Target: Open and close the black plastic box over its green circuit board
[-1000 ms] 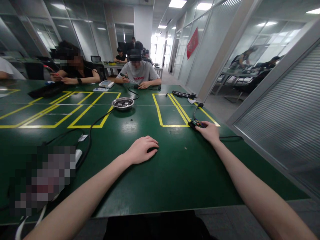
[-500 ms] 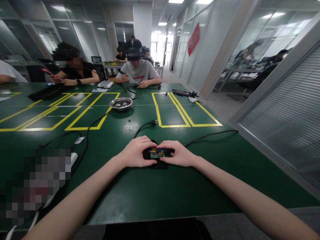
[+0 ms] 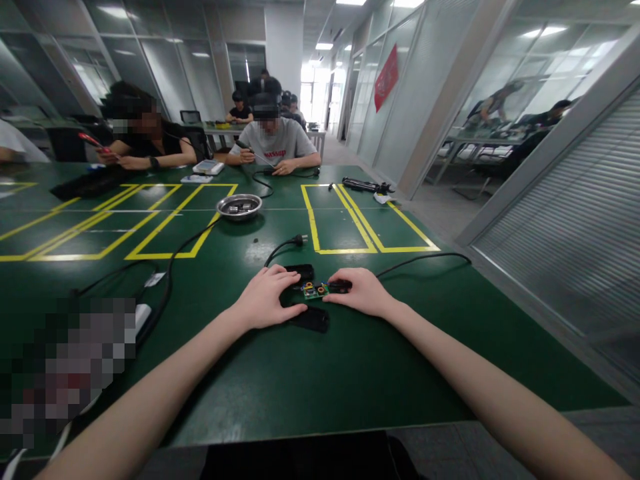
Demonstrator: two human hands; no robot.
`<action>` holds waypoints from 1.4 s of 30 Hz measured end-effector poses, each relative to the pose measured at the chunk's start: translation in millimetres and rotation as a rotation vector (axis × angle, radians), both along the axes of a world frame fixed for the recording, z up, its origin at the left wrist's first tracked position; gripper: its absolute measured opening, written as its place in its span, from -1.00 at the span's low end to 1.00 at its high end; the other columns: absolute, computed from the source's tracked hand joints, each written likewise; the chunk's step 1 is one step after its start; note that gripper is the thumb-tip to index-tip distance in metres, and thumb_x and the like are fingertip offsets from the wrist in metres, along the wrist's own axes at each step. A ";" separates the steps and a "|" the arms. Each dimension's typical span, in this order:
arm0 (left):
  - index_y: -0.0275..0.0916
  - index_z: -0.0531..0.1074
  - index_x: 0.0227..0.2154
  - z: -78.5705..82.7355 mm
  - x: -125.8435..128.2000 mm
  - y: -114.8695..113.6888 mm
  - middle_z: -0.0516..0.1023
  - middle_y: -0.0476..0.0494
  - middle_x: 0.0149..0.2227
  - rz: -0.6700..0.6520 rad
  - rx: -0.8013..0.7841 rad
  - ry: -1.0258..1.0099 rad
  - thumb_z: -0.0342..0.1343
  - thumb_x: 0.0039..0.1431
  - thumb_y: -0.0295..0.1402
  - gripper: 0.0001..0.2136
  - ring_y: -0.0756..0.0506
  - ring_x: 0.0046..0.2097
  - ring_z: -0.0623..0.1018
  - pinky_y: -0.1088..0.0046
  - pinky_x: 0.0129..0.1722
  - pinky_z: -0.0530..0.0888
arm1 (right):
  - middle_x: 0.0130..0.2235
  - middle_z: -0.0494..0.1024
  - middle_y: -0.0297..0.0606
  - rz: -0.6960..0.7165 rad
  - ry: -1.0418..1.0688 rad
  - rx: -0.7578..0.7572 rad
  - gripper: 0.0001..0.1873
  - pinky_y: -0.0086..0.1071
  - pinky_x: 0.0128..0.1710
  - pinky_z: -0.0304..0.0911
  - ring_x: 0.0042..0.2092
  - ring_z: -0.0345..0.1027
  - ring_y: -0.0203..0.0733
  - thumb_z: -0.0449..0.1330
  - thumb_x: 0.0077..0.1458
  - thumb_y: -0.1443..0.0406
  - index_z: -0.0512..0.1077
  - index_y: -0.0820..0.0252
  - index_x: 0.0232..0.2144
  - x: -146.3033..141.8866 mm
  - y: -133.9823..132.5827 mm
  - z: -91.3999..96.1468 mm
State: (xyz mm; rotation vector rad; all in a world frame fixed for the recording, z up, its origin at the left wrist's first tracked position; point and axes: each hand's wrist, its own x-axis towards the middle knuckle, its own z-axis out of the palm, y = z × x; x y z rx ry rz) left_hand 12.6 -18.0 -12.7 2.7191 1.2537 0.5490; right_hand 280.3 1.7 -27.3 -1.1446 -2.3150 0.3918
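Note:
A small green circuit board (image 3: 315, 291) with coloured parts lies on the green table between my hands. My left hand (image 3: 264, 299) rests over a black casing half (image 3: 311, 319), fingers curled and touching it; another black shell (image 3: 300, 271) lies just beyond its fingertips. My right hand (image 3: 361, 293) pinches the right end of the board where a black cable (image 3: 425, 259) joins it. A second cable with a plug (image 3: 299, 240) curves away behind the board.
A metal bowl (image 3: 239, 207) with small parts stands beyond, among yellow tape rectangles (image 3: 320, 240). Cables and a white power strip (image 3: 141, 313) lie left. Two people sit working at the far side (image 3: 273, 143). A black tool (image 3: 363, 186) lies far right. The table's right edge borders a corridor.
My right hand brought the board and cable in from the right to between both hands. Since then the black casing parts have come apart and the board lies exposed.

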 end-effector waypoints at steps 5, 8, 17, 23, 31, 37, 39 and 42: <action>-0.27 0.52 0.11 -1.6 -1.3 2.4 0.59 -0.28 0.11 -0.012 0.013 -0.013 0.25 0.16 -0.09 -0.49 -0.30 0.13 0.51 0.10 0.10 0.51 | -0.26 0.57 -0.23 0.159 0.089 -0.099 -0.66 -0.42 -0.37 0.32 -0.29 0.44 -0.21 0.33 0.08 0.29 0.55 0.21 -0.06 2.6 -3.3 1.2; -0.25 0.52 0.11 -3.0 -3.5 4.2 0.60 -0.25 0.10 -0.022 0.010 -0.034 0.22 0.17 -0.15 -0.52 -0.27 0.13 0.52 0.16 0.08 0.54 | -0.29 0.54 -0.25 0.151 0.157 -0.149 -0.70 -0.45 -0.45 0.28 -0.37 0.38 -0.26 0.25 0.12 0.33 0.56 0.22 -0.08 2.7 -4.3 -0.8; -0.19 0.44 0.18 -3.5 -5.1 9.1 0.60 -0.24 0.07 -0.137 -0.034 -0.116 0.15 0.11 -0.35 -0.48 -0.24 0.08 0.56 0.17 0.11 0.51 | -0.33 0.58 -0.23 0.081 0.189 0.016 -0.88 -0.35 -0.28 0.36 -0.31 0.47 -0.20 0.29 0.18 0.36 0.64 0.19 -0.25 -23.4 -2.2 -11.7; -0.22 0.39 0.19 -4.9 -9.9 12.0 0.56 -0.29 0.07 -0.146 -0.089 -0.177 0.14 0.08 -0.37 -0.45 -0.24 0.07 0.57 0.18 0.10 0.53 | -0.29 0.59 -0.22 0.060 0.147 0.076 -0.85 -0.34 -0.25 0.38 -0.30 0.48 -0.20 0.30 0.18 0.38 0.65 0.16 -0.20 -28.1 -0.9 -13.4; -0.20 0.47 0.08 -0.3 -12.9 15.0 0.58 -0.24 0.06 -0.148 -0.075 -0.105 0.15 0.09 -0.34 -0.56 -0.23 0.08 0.57 0.22 0.11 0.52 | -0.28 0.60 -0.24 0.000 0.058 0.115 -0.83 -0.37 -0.29 0.33 -0.32 0.47 -0.22 0.32 0.18 0.34 0.63 0.15 -0.15 -25.5 -3.1 -11.5; -0.22 0.49 0.05 -3.3 -14.9 18.4 0.60 -0.25 0.06 -0.105 -0.084 -0.127 0.16 0.11 -0.32 -0.59 -0.23 0.08 0.58 0.19 0.12 0.52 | -0.35 0.58 -0.27 -0.001 -0.026 0.109 -0.88 -0.39 -0.36 0.26 -0.37 0.43 -0.23 0.31 0.20 0.23 0.61 0.14 -0.27 -12.0 -0.5 -3.9; -0.22 0.49 0.05 -5.5 -14.7 17.9 0.59 -0.26 0.07 -0.092 -0.096 -0.148 0.16 0.11 -0.31 -0.59 -0.23 0.08 0.58 0.18 0.13 0.51 | -0.34 0.57 -0.27 0.056 -0.016 0.083 -0.88 -0.39 -0.36 0.25 -0.37 0.42 -0.25 0.26 0.24 0.28 0.61 0.15 -0.27 -9.4 1.9 -3.5; -0.20 0.50 0.03 -8.7 -14.7 17.8 0.59 -0.24 0.06 -0.067 -0.103 -0.196 0.17 0.11 -0.32 -0.61 -0.23 0.09 0.57 0.19 0.12 0.52 | -0.32 0.57 -0.25 0.079 0.006 0.073 -0.85 -0.38 -0.32 0.27 -0.35 0.43 -0.24 0.21 0.28 0.32 0.61 0.17 -0.23 -11.2 5.9 -7.1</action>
